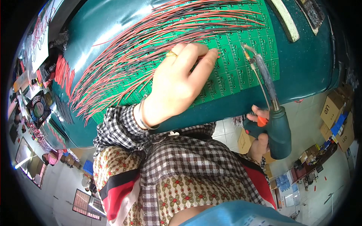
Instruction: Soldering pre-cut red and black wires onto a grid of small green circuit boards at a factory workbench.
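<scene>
My left hand (177, 81) lies over a large sheet of green circuit boards (235, 77), its fingers bent and pinched together. A bit of red wire (218, 55) shows at the fingertips; most of what they grip is hidden under the hand. Long red and black wires (124, 52) lie in rows across the sheet, fanning out to the left. To the right, my right hand (259, 132) is wrapped around the handle of a dark green soldering gun (279, 132) with an orange trigger. Its tip (245, 47) hangs over the right part of the sheet, apart from my left fingers.
The dark green tabletop (301, 71) carries a pale bar (284, 19) and a dark, stained block (311, 15) at the far right. Bundles of short red wires (64, 75) and a small black fan (39, 108) are at the left. Cardboard boxes (335, 113) stand beyond the table at right.
</scene>
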